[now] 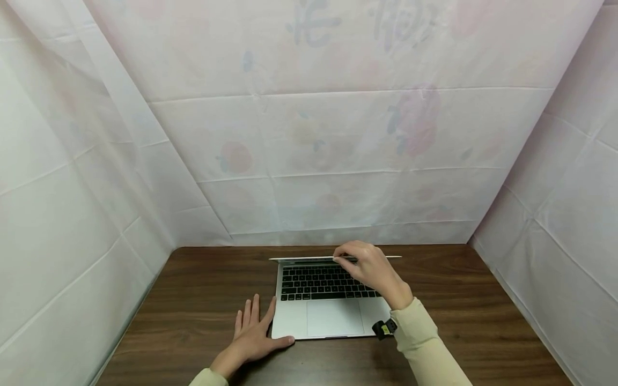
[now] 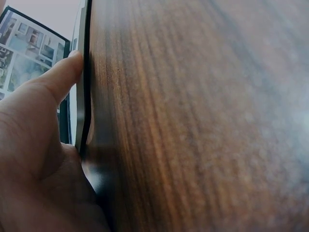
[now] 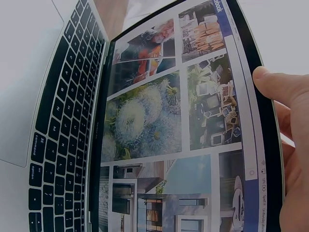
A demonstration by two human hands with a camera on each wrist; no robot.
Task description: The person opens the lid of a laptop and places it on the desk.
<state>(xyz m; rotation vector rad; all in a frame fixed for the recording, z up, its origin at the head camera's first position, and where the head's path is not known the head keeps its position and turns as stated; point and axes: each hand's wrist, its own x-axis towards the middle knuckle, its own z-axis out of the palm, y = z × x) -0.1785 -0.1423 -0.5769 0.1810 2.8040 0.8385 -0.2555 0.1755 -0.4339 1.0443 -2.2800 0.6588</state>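
Observation:
A silver laptop [image 1: 335, 317] lies on the wooden table, its lid raised and seen nearly edge-on in the head view. My right hand [image 1: 369, 264] grips the lid's top edge. In the right wrist view, the thumb [image 3: 264, 79] presses the black bezel while the other fingers curl behind the lid. The lit screen [image 3: 145, 113] shows a page of photos above the black keyboard [image 3: 60, 108]. At the front left corner, my left hand [image 1: 252, 336] is spread with straight fingers, its thumb [image 2: 67, 72] touching the laptop's edge.
Dark wood tabletop [image 1: 193, 300] surrounds the laptop. A pale printed sheet [image 1: 338, 134] hangs behind the table's far edge, and white sheets [image 1: 72, 214] hang at the sides. A small black device [image 1: 384, 328] is worn at the right wrist.

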